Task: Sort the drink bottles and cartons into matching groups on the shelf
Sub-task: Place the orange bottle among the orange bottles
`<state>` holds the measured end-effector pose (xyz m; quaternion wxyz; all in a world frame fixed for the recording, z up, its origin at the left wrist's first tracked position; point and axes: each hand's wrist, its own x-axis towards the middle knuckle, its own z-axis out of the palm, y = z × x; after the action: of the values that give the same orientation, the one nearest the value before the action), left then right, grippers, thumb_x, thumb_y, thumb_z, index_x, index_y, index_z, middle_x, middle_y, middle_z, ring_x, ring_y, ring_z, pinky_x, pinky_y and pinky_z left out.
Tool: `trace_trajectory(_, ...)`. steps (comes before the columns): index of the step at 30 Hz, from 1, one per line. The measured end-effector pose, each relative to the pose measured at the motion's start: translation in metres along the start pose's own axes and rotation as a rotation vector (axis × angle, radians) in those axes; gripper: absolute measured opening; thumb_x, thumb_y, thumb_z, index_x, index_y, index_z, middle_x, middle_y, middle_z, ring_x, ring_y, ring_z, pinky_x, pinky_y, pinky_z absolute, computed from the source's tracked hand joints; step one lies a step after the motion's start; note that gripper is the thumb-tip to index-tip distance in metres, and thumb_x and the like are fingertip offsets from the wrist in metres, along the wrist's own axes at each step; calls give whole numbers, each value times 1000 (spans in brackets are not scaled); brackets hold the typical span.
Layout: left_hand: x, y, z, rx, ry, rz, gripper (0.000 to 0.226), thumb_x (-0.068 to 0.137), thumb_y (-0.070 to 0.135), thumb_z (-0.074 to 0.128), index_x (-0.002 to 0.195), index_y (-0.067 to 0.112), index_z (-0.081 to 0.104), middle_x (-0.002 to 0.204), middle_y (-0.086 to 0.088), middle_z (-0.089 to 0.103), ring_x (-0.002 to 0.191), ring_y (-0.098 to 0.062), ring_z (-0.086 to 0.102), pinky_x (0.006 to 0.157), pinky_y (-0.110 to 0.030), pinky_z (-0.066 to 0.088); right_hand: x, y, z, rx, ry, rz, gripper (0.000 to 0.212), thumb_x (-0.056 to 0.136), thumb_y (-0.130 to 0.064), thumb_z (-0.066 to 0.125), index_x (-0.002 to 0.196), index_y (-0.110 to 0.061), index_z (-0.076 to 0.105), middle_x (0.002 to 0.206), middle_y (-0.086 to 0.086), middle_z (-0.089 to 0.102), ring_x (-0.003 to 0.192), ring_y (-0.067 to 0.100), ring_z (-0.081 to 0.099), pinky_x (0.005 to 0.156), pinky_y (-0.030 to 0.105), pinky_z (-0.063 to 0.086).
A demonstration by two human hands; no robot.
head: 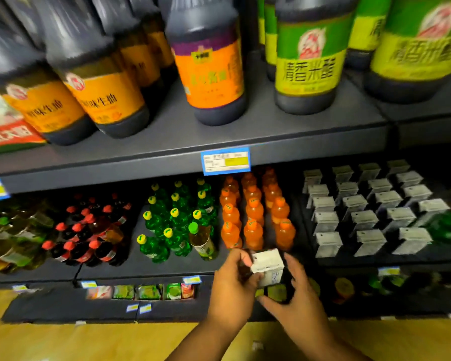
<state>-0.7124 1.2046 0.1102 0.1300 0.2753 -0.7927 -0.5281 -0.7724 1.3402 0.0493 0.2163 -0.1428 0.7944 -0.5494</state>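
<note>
Gripping carton (268,268) before orange bottles (255,220) | left hand (232,280), right hand (296,295): fingers were curled round it | judged best: move right, set upright in near carton row (370,243).

Bare shelf floor (303,230) runs between orange bottles (254,212) and cartons (370,217), under the upper shelf (167,162).

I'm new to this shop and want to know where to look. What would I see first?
First, low in the middle, the left hand and right hand both hold a white-topped carton in front of the shelf. Behind them stand bright rows of orange bottles and green bottles, with grey-topped cartons to the right. Up top loom big dark bottles with orange and green labels.
</note>
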Motion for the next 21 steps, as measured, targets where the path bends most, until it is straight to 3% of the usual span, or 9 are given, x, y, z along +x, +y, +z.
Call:
trace_trajectory(2,-8,17,24,-17,7,9,42,78,-13,70,86,23,48,88,11,66,84,1,65,72,-20,52,-1,-14,-22,41,47,-37,96,67,-12,87,145,-35,36,125,-19,57,112,-2,58,89,13,45)
trace_trajectory(7,-28,49,68,-60,-30,28,44,80,-7,74,92,30,55,94,11,70,95,-8,70,81,-37,60,-10,-16,-65,90,169,-16,83,71,1,79,136,-38,46,115,-8,64,109,13,61,90,29,50)
trace_trajectory(12,-40,53,68,-191,-111,-30,64,71,9,89,124,29,59,125,15,68,122,3,59,99,-18,49,-28,-9,-86,117,221,-12,80,67,-6,87,135,-25,51,113,-7,68,106,10,64,89,29,52)
trace_trajectory(14,-42,46,60,-177,-146,-29,79,66,18,93,135,27,55,135,18,62,129,5,53,109,-21,44,-34,-8,-92,120,248,4,79,65,-9,90,133,-25,53,113,-9,67,106,8,63,90,26,51)
trace_trajectory(17,-45,32,46,-168,-212,-19,86,62,18,95,137,25,55,138,17,60,132,3,52,114,-24,40,-44,-11,-102,111,319,31,75,66,-17,91,130,-28,55,111,-11,66,102,6,62,88,22,47)
trace_trajectory(21,-50,16,40,-165,-260,2,88,58,27,97,136,29,56,135,17,63,132,3,52,113,-23,42,-57,-13,-122,117,395,68,70,68,-14,89,124,-34,54,104,-24,60,94,-7,57,85,21,50)
